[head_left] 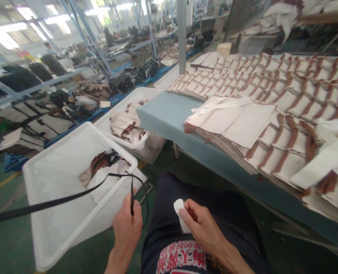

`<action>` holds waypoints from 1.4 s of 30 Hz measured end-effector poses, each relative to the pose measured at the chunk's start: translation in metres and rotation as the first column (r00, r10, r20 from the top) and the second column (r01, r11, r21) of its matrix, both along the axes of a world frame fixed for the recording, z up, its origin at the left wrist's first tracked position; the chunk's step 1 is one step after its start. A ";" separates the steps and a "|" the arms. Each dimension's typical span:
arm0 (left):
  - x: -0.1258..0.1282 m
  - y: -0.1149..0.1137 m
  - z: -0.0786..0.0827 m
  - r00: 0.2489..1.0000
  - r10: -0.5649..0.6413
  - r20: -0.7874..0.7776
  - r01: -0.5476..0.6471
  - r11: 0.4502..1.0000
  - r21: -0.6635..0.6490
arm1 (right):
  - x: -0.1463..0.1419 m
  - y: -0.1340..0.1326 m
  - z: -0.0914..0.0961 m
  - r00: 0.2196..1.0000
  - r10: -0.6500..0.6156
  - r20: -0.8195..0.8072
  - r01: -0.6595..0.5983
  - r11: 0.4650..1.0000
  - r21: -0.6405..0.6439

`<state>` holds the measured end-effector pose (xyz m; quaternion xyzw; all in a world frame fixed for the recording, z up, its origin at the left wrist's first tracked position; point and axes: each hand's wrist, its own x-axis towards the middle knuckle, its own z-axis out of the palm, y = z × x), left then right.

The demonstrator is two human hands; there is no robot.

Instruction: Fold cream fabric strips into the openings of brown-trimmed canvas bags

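The left hand (127,224) sits at the bottom centre of the frame, its fingers closed around a black strap (43,206). The strap rises out of the fist, loops over the near corner of a white bin (57,167), and runs as one long band down to the left edge of the frame. Inside that bin, at centre left, lie a few cream and brown fabric scraps.

The right hand (203,228) is just to the right of the left, resting over the person's dark trousers (214,194). Its fingers are pinched narrowly on a small white pad (180,215), which sticks out toward the left hand; the two hands are near each other but not touching. A dark shirt with red print (181,258) shows at the bottom edge.

Behind the first bin, toward the middle of the frame, stands a second white bin (154,146) with more cream and brown fabric pieces heaped in it. It stands against the end of a blue-grey surface (163,114) that stretches from the centre to the lower right. On the surface, filling the right half of the frame, lie overlapping rows of cream fabric pieces with brown trim (285,95), and a stack of plain cream pieces (243,121) lies on top of them near the front edge. A grey pillar (181,34) rises at top centre, and metal racks (29,87) with dark goods fill the upper left.
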<state>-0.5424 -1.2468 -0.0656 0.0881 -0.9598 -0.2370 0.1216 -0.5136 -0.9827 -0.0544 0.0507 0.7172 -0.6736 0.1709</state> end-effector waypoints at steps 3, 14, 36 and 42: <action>0.000 0.003 0.010 0.998 -0.055 0.039 0.056 0.998 -0.003 | -0.012 -0.013 0.009 0.998 0.045 -0.052 -0.045 0.999 -0.002; -0.010 0.021 0.042 0.958 -0.215 0.187 0.131 0.915 0.382 | -0.041 -0.055 0.017 0.974 0.202 -0.099 -0.216 0.963 -0.162; 0.013 -0.004 0.042 0.982 0.135 -0.129 -0.068 0.902 0.426 | -0.049 -0.061 0.068 0.967 -0.089 0.240 0.242 0.623 -0.744; 0.077 -0.011 0.036 0.969 -0.053 -0.242 0.144 0.916 0.375 | -0.053 -0.058 0.060 0.891 -0.079 0.448 0.437 0.421 -0.795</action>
